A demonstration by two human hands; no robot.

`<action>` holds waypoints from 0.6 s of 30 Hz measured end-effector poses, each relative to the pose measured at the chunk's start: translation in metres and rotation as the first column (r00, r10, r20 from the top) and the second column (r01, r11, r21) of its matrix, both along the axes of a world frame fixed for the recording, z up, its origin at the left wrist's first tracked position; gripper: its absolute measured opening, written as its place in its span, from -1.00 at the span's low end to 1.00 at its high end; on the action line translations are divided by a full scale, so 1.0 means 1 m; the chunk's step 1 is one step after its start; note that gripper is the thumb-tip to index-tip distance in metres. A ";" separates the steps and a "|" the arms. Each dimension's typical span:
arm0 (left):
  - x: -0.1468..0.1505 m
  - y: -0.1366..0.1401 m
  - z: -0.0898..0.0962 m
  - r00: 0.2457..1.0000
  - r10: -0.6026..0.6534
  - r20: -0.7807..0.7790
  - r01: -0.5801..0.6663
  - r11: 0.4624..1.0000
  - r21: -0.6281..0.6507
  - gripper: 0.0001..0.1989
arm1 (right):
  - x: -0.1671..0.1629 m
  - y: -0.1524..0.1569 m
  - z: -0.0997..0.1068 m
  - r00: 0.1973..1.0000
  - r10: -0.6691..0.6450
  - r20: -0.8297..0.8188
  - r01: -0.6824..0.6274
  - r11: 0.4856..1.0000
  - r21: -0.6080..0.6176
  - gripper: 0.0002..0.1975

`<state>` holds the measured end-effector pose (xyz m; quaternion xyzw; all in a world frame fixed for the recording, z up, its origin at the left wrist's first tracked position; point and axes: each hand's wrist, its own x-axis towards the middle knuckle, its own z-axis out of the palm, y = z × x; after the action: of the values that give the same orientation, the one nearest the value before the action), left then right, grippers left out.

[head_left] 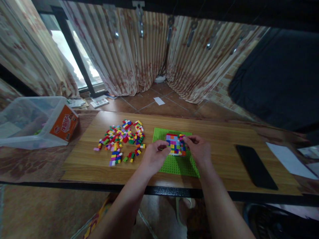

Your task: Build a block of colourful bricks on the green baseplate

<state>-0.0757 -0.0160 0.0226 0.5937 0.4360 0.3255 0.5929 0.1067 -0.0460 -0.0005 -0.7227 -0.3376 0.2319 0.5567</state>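
A multicoloured block of toy bricks (175, 142) sits on the green studded baseplate (171, 167), just right of the middle of the wooden board. My left hand (156, 154) grips its left edge, with thumb and forefinger closed against the bricks. At the upper right corner my right hand (199, 149) pinches a small toy brick (182, 136) against the block; where that brick ends and the block begins is hard to make out. Part of the block's right side and the baseplate lie hidden under my hands.
Loose toy bricks (124, 136) are spread over the board's left part. A clear plastic bin (32, 141) with an orange label stands at far left. On the right lie a black phone-like slab (256, 167) and white paper (291, 159). The dark table edge (171, 191) runs in front.
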 end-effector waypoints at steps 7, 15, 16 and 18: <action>0.003 0.001 -0.004 1.000 -0.004 0.013 0.004 1.000 -0.017 -0.81 | 0.000 0.002 -0.002 0.990 0.021 -0.139 -0.020 1.000 0.008 -0.64; 0.002 -0.002 -0.003 1.000 0.010 -0.005 -0.010 1.000 0.012 -0.83 | 0.004 -0.003 -0.005 0.996 0.033 -0.083 -0.037 0.998 -0.042 -0.59; 0.001 -0.001 -0.003 1.000 0.018 -0.010 -0.018 1.000 0.021 -0.83 | 0.004 -0.003 -0.005 0.996 0.036 -0.082 -0.041 0.998 -0.050 -0.58; -0.003 0.003 -0.003 0.999 0.032 -0.030 -0.030 0.998 0.054 -0.82 | 0.005 -0.005 -0.004 0.996 0.033 -0.078 -0.039 0.996 -0.079 -0.58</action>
<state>-0.0786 -0.0132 0.0200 0.6074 0.4455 0.3369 0.5649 0.1118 -0.0510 -0.0044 -0.7287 -0.3195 0.2830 0.5355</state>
